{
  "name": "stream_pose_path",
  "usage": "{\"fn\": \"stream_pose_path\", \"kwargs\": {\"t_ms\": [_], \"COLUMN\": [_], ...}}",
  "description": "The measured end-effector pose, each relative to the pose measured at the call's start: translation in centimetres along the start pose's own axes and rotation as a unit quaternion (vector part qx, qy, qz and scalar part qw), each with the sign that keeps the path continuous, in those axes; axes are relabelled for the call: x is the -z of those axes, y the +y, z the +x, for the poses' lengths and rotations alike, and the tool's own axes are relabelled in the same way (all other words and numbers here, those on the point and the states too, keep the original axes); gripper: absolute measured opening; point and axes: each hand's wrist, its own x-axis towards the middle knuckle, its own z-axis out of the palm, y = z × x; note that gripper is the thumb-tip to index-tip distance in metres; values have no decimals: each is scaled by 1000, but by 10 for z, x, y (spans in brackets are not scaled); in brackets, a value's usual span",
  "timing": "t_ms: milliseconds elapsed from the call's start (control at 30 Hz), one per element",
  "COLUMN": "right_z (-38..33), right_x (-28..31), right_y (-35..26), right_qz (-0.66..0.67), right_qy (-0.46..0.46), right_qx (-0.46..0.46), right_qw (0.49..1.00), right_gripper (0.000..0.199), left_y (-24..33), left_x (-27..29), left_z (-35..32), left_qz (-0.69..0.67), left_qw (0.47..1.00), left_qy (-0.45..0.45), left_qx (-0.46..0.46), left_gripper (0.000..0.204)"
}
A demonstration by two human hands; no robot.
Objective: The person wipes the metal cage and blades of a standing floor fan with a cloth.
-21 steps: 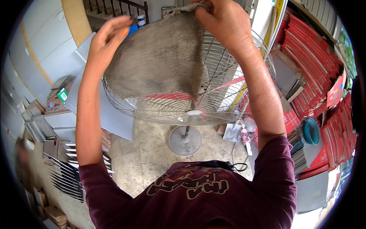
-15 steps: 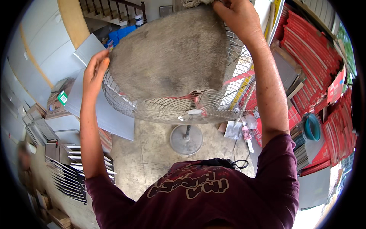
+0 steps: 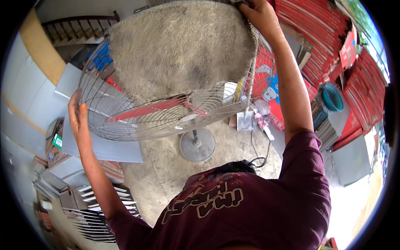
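A fuzzy grey-brown cloth point(image 3: 183, 50) is draped over the wire cage of a pedestal fan point(image 3: 137, 125), hiding much of its upper part. Red blades show through the wires below it. At the cage's top right, the fingers of my right hand point(image 3: 260, 18) are closed on the cloth's far edge; the fingertips are partly cut off by the picture's top. My left hand point(image 3: 78, 118) is at the cage's left rim, fingers stretched out along the wires and thumb raised. The fan's round grey base point(image 3: 197, 144) stands on the floor.
Red flat cartons point(image 3: 312, 33) are stacked high on the right, with a teal basin point(image 3: 332, 98) beside them. Grey panels point(image 3: 104, 146) lean on the left near a rack of thin boards point(image 3: 96, 216). A black cable point(image 3: 260, 158) lies on the floor.
The fan cage and cloth appear turned and larger in view, with more of the red blades showing. My left hand has moved left and down along the rim. My right hand stays at the top right.
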Motion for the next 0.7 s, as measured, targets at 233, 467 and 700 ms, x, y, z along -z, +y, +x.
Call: {"fn": "stream_pose_path", "kwargs": {"t_ms": [233, 467, 700], "right_z": [-29, -64, -76], "right_x": [13, 19, 18], "right_y": [118, 146, 61], "right_qz": [-86, -104, -23], "right_qy": [-8, 1, 9], "right_qx": [-42, -109, 30], "right_qw": [995, 989, 999], "right_gripper": [32, 33, 40], "left_y": [-8, -13, -17], "left_x": [0, 0, 0], "left_z": [-2, -2, -4], "left_qz": [33, 57, 49], "left_qw": [999, 998, 997], "left_qy": [19, 27, 50], "left_qx": [9, 15, 12], "left_gripper": [53, 54, 54]}}
